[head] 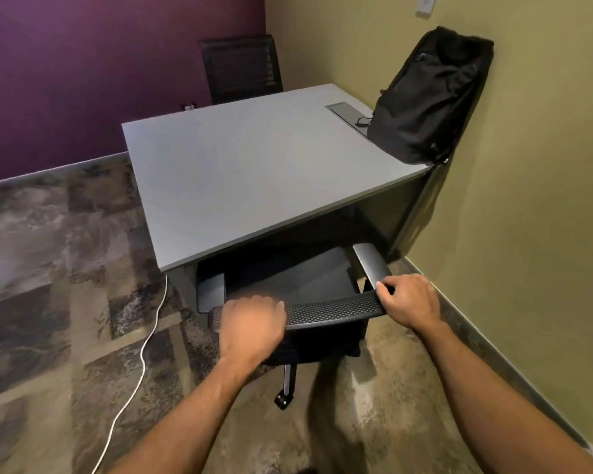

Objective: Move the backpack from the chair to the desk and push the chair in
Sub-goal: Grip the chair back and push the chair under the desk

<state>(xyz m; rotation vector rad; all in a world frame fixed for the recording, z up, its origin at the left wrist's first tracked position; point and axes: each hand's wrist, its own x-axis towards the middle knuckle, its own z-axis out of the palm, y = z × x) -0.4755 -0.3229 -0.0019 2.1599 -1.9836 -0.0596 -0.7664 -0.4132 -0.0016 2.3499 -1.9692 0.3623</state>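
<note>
A black backpack stands upright on the far right corner of the grey desk, leaning against the olive wall. A black mesh-backed office chair sits at the desk's near edge, its seat partly under the desktop. My left hand is closed over the left end of the chair's backrest top. My right hand grips the right end of the backrest, by the grey armrest.
A second black chair stands behind the desk against the purple wall. A white cable trails over the patterned carpet left of the chair. The olive wall runs close on the right. A grey cable hatch is set in the desktop.
</note>
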